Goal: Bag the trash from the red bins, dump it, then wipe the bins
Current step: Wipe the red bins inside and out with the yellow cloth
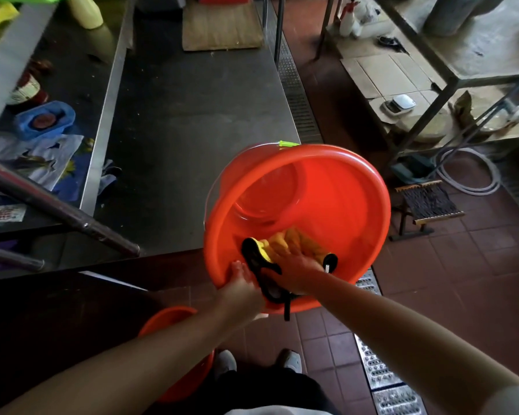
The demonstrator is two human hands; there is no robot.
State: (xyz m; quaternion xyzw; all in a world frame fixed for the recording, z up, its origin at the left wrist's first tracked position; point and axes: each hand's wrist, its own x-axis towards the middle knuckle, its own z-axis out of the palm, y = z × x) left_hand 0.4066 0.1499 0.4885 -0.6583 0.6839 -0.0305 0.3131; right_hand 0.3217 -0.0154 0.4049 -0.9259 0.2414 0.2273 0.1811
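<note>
A red bin with a wire handle is tilted toward me at the corner of a steel table, its inside showing. My left hand grips its near rim. My right hand, with a black strap around it, presses a yellow cloth against the bin's inner wall. A second red bin stands on the floor below my left forearm, partly hidden by it.
A low steel shelf at left holds a blue tray, a jar and plastic bags. A metal floor drain grate runs along the tiles. A small stool, a coiled hose and a metal rack with cardboard stand at right.
</note>
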